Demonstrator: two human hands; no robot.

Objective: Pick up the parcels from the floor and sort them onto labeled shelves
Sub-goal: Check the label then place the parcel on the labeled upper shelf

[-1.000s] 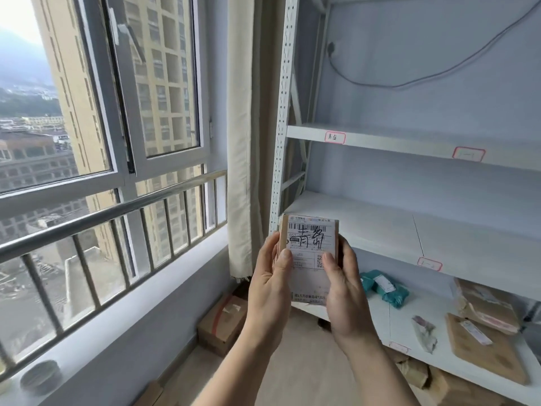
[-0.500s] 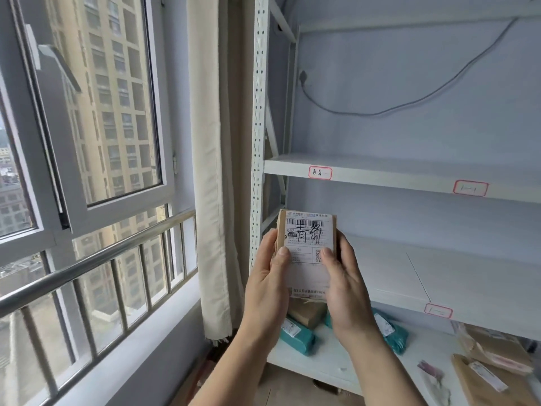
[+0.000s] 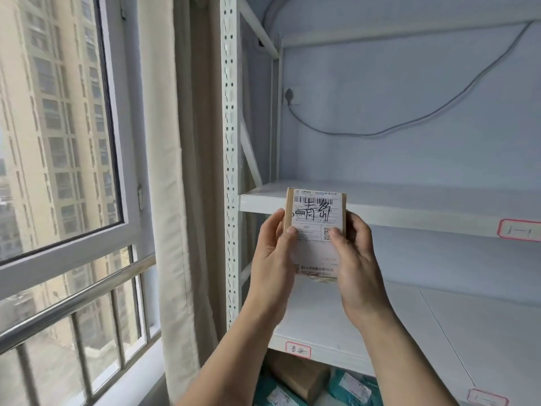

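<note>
A small brown cardboard parcel (image 3: pixel 315 218) with a white shipping label and black handwriting is held upright between both hands. My left hand (image 3: pixel 272 259) grips its left edge and my right hand (image 3: pixel 355 259) grips its right edge. The parcel's top overlaps the front edge of an upper white shelf (image 3: pixel 409 212). Below it lies a wider white shelf (image 3: pixel 439 332) with a red-bordered label (image 3: pixel 298 350) on its front edge. Another red-bordered label (image 3: pixel 519 230) sits on the upper shelf's edge at right.
The shelf's white perforated post (image 3: pixel 229 171) stands left of the parcel, beside a beige curtain (image 3: pixel 175 200) and a window with a metal rail (image 3: pixel 73 303). A brown box (image 3: pixel 298 376) and teal bags (image 3: pixel 348 388) lie on a lower shelf. A grey cable (image 3: pixel 409 124) hangs on the wall.
The view has swung right and upward toward the shelves. The parcel, still held in both hands, now sits higher, level with the upper shelf's edge. The floor boxes have left the view.
</note>
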